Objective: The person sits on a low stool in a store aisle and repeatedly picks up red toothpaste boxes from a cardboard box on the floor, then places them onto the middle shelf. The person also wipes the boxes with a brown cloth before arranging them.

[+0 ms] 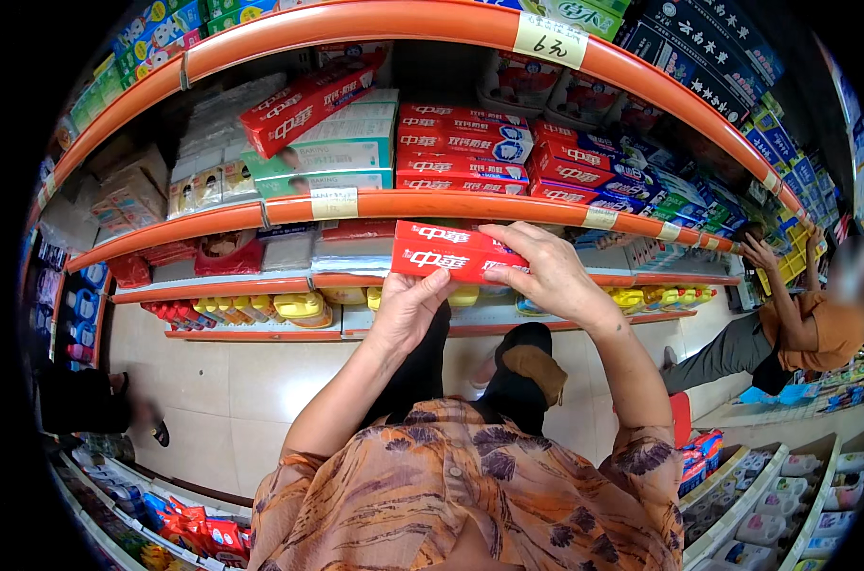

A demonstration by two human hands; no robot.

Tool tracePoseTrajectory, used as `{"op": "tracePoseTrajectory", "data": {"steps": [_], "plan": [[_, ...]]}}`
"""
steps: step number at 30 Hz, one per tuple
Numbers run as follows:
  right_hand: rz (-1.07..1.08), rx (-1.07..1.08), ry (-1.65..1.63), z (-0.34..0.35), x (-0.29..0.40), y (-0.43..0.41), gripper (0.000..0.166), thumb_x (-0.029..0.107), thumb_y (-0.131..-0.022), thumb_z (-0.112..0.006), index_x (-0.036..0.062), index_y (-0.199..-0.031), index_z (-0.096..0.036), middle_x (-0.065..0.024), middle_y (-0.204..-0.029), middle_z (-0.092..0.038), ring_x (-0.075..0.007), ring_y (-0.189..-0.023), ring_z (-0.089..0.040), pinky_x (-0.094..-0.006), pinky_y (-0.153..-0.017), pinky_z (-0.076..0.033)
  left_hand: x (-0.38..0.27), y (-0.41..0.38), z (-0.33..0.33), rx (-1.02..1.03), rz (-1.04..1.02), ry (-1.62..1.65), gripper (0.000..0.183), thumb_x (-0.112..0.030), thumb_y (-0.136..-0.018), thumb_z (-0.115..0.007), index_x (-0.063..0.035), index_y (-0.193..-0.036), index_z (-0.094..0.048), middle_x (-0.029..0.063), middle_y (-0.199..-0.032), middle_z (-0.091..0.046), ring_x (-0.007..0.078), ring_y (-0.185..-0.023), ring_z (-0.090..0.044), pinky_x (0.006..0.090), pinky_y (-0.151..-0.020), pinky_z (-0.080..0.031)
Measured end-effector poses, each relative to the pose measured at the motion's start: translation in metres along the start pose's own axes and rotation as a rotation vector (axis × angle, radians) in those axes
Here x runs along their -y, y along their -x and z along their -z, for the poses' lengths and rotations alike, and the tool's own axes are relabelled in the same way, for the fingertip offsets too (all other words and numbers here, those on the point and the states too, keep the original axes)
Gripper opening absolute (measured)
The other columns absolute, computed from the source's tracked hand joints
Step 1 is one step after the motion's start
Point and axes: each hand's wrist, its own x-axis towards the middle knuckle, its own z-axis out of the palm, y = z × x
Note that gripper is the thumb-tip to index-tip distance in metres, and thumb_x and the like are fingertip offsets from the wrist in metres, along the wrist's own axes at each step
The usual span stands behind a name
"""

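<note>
In front of the shelves, both my hands hold a red toothpaste carton (432,263) level, with two printed faces showing. My left hand (407,308) grips its lower left edge, thumb on the front. Over the right end, my right hand (552,268) has its thumb in front and fingers across the top. Just beyond, similar red toothpaste cartons (463,146) are stacked on the shelf. To their right are red-and-blue toothpaste cartons (578,173). A loose red carton (307,107) lies askew over mint-green and white cartons (332,158).
An orange shelf rail (432,205) runs just behind the held carton; another rail (375,23) curves above. Yellow-capped bottles (302,308) line the bottom shelf. At right, a person (807,328) holds a yellow basket (789,250). Another person's leg (143,414) shows at left.
</note>
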Motion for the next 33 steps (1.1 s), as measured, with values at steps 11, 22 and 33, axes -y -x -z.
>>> {"op": "tracePoseTrajectory", "data": {"steps": [11,22,33], "plan": [[-0.005,0.003,-0.125,0.002,-0.010,-0.018,0.044,0.026,-0.084,-0.067,0.0048,-0.122,-0.057,-0.0183,-0.116,-0.061,-0.0353,-0.110,-0.057,-0.0422,-0.092,-0.045,-0.007,-0.012,0.013,-0.062,-0.069,0.001,0.031,-0.018,-0.092,-0.064,-0.0063,-0.119,-0.053,0.0076,-0.116,-0.062,0.0187,-0.110,-0.059,0.0359,-0.097,-0.050],[0.097,-0.160,0.100,0.004,-0.012,-0.036,0.042,0.016,-0.080,-0.068,0.0021,-0.118,-0.056,-0.0189,-0.108,-0.060,-0.0378,-0.102,-0.055,-0.0440,-0.088,-0.045,-0.013,-0.011,-0.002,-0.079,-0.079,-0.109,0.044,-0.021,-0.094,-0.060,-0.0083,-0.132,-0.043,0.0111,-0.126,-0.056,0.0231,-0.113,-0.058,0.0362,-0.093,-0.050],[0.097,-0.281,0.266,-0.007,-0.066,-0.105,0.043,0.016,-0.080,-0.068,0.0017,-0.120,-0.059,-0.0200,-0.107,-0.060,-0.0371,-0.105,-0.053,-0.0436,-0.095,-0.041,-0.010,-0.012,0.007,0.109,-0.224,-0.603,0.036,-0.002,-0.092,-0.058,-0.0033,-0.126,-0.047,0.0108,-0.121,-0.056,0.0192,-0.103,-0.062,0.0307,-0.087,-0.051]]}}
